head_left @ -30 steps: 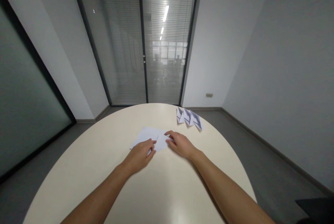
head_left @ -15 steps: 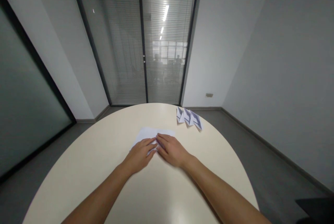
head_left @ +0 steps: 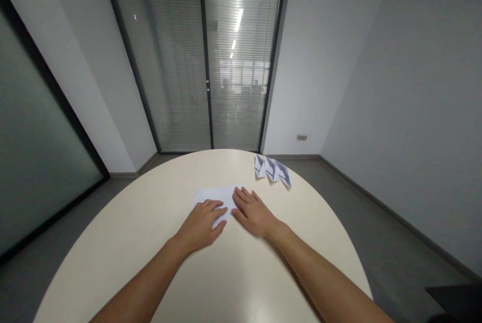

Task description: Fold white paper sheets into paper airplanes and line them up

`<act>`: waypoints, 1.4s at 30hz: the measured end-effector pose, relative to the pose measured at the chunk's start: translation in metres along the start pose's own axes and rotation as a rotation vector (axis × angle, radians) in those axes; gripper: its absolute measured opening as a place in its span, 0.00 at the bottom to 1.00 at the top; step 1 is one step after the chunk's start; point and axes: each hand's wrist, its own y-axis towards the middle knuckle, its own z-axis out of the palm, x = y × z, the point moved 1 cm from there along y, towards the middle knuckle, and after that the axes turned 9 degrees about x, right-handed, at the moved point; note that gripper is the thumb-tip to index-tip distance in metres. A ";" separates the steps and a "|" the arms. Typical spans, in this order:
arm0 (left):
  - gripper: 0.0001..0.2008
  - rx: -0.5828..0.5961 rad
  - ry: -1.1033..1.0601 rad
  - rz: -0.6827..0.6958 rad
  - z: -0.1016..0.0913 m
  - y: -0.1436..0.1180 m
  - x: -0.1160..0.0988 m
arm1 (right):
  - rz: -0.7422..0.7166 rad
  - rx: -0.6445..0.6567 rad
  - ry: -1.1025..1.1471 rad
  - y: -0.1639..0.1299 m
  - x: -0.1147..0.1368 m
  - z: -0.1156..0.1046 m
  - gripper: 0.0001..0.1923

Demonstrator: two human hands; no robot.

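We had both palms flat on the white sheet [head_left: 218, 196] at mid-table, left hand [head_left: 201, 222] and right hand [head_left: 253, 212] open, gripping nothing, apparently pressing a fold down. A sharp crease would next call for firm, even fingertip pressure. Folded paper pieces [head_left: 273, 169] lay near the round cream table's [head_left: 233, 283] far edge; blinded glass doors [head_left: 205, 57] stood beyond.
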 end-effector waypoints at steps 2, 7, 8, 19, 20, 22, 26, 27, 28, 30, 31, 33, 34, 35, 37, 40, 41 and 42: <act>0.20 0.008 -0.002 0.004 -0.008 0.003 -0.006 | -0.078 0.030 0.018 -0.002 0.006 -0.005 0.32; 0.23 0.053 -0.022 0.014 -0.007 0.002 -0.003 | 0.011 0.085 0.054 0.002 0.001 0.001 0.35; 0.24 0.066 -0.023 0.019 -0.004 0.000 0.001 | 0.057 0.076 0.054 0.003 -0.001 0.004 0.36; 0.27 0.063 -0.077 0.039 -0.003 0.002 0.006 | 0.035 -0.056 0.009 0.001 0.001 -0.002 0.31; 0.27 0.056 -0.076 0.039 -0.004 0.002 0.006 | 0.046 -0.035 0.015 0.002 0.000 -0.001 0.32; 0.27 0.054 -0.074 0.040 -0.003 -0.001 0.008 | 0.112 -0.011 0.027 0.005 -0.004 0.005 0.33; 0.26 0.069 -0.063 0.061 0.005 -0.010 0.018 | 0.218 -0.069 0.023 0.008 -0.010 0.014 0.29; 0.26 0.069 -0.058 0.066 0.007 -0.011 0.019 | 0.208 -0.090 0.020 0.008 -0.009 0.013 0.27; 0.26 0.068 -0.054 0.071 0.007 -0.012 0.020 | 0.181 -0.106 0.020 0.007 -0.008 0.011 0.26; 0.27 0.068 -0.049 0.076 0.005 -0.010 0.020 | 0.091 -0.113 0.027 0.005 -0.003 0.004 0.25; 0.28 0.070 -0.046 0.076 0.003 -0.008 0.019 | 0.037 -0.100 0.032 0.004 0.000 0.001 0.25; 0.28 0.075 -0.040 0.064 -0.001 -0.004 0.018 | -0.044 -0.047 0.038 0.002 0.003 -0.004 0.26; 0.28 0.079 -0.037 0.054 -0.001 -0.003 0.018 | -0.054 -0.019 0.039 0.002 0.004 -0.005 0.26; 0.28 0.082 -0.035 0.045 -0.001 -0.003 0.018 | -0.045 0.001 0.037 0.002 0.003 -0.005 0.27; 0.28 0.090 -0.036 0.032 0.002 -0.005 0.018 | 0.009 0.005 0.023 0.003 0.002 -0.003 0.27; 0.28 0.100 -0.033 0.012 0.007 -0.008 0.020 | 0.049 -0.056 -0.015 0.003 -0.001 0.000 0.24; 0.27 0.101 -0.030 -0.002 0.008 -0.009 0.021 | 0.042 -0.074 -0.027 0.003 -0.001 0.000 0.23; 0.26 0.101 -0.028 -0.018 0.009 -0.009 0.021 | 0.023 -0.083 -0.034 0.003 -0.001 0.001 0.22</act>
